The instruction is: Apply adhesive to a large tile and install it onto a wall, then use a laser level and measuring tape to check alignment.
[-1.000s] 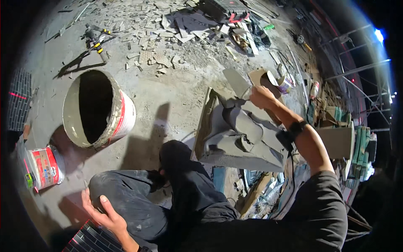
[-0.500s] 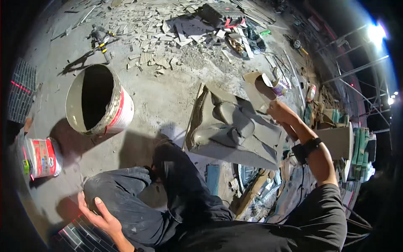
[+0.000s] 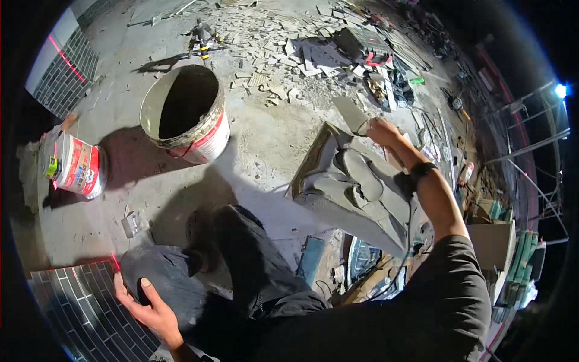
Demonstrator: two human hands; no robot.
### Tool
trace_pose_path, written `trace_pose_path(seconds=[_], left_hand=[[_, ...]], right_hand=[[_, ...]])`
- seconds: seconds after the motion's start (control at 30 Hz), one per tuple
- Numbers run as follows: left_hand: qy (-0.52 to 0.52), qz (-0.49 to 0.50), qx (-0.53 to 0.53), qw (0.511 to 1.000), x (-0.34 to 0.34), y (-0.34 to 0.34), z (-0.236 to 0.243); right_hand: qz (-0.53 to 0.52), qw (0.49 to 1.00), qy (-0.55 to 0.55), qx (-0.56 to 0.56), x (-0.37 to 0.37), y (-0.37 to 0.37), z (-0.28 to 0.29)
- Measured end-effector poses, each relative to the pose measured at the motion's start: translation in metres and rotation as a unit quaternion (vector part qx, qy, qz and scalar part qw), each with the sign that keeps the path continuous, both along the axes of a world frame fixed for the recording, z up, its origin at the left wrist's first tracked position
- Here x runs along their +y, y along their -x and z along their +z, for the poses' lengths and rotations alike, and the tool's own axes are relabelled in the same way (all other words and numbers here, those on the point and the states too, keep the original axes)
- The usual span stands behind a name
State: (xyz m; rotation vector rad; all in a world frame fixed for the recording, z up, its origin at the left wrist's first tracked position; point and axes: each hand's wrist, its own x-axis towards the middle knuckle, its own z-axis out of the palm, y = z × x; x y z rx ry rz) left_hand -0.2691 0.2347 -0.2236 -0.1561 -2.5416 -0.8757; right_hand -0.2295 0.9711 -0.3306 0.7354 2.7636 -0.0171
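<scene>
My right hand (image 3: 383, 131) is closed around the handle of a trowel (image 3: 350, 115) with a flat, roughly rectangular blade. The blade is held over the far edge of a board or shallow tray heaped with wet grey mortar (image 3: 365, 181). Smooth folds and scooped hollows mark the mortar's surface. Off to the lower left, my left hand (image 3: 151, 309) rests beside my bent knee, thumb and fingers apart, with nothing in it. Dark grey brick-patterned tiling (image 3: 78, 308) lies just beyond that hand.
A large, mortar-smeared bucket (image 3: 220, 137) stands left of the mortar. Farther left is a smaller red-and-white bucket (image 3: 81, 166) with a green device (image 3: 52, 168) at its rim. Broken tile pieces (image 3: 259, 36), a black case (image 3: 363, 45) and scaffolding (image 3: 537, 139) are farther off.
The whole view has shifted, so the buckets and mortar appear farther right. My right hand has brought the trowel leftward over the mortar's far edge. My left hand stays by the knee.
</scene>
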Motion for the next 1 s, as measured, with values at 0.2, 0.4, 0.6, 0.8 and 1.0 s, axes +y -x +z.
trace_pose_path(seconds=[0.2, 0.4, 0.6, 0.8, 1.0], left_hand=[[0.066, 0.081, 0.022, 0.994, -0.021, 0.017, -0.002], [0.089, 0.075, 0.040, 0.992, -0.028, 0.023, -0.006], [0.080, 0.092, 0.024, 0.992, -0.031, 0.026, -0.004], [0.111, 0.091, 0.023, 0.989, -0.023, 0.025, -0.002], [0.109, 0.087, 0.029, 0.990, -0.028, 0.025, -0.001]], right_hand=[[0.166, 0.947, 0.274, 0.011, -0.085, -0.025, 0.017], [0.202, 0.951, 0.230, 0.052, -0.192, 0.000, 0.001], [0.070, 0.979, 0.161, -0.106, -0.184, -0.039, 0.047], [0.140, 0.953, 0.265, -0.037, -0.320, 0.002, -0.010], [0.099, 0.943, 0.284, 0.145, -0.344, 0.055, 0.036]])
